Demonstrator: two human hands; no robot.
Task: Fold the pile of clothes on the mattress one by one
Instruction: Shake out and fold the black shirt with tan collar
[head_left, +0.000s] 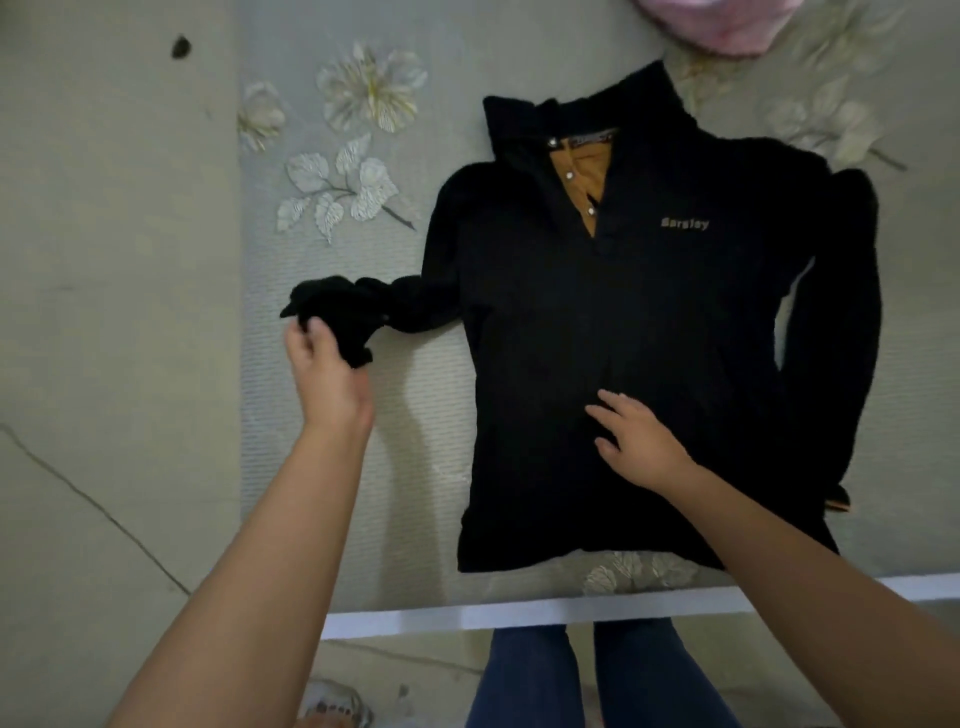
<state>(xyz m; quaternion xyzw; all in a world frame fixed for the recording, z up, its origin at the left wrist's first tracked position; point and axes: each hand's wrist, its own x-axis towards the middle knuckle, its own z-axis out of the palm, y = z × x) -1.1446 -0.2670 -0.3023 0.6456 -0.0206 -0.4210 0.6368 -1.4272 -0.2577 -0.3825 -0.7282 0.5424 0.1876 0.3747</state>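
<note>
A black long-sleeved top (597, 322) lies face up and spread flat on the mattress (405, 467), collar pointing away from me, with a tan lining and small snaps at the open neck. Its left sleeve (374, 306) sticks out sideways, bunched at the cuff. My left hand (324, 364) grips that bunched cuff. My right hand (636, 441) rests flat on the lower front of the top, fingers straight. The right sleeve (857, 322) lies along the body's right side.
A pink garment (727, 23) lies at the far edge of the mattress, partly out of frame. The mattress's white front edge (519, 613) runs just below the top's hem. Bare floor (114, 312) lies to the left. My legs in blue jeans stand at the front edge.
</note>
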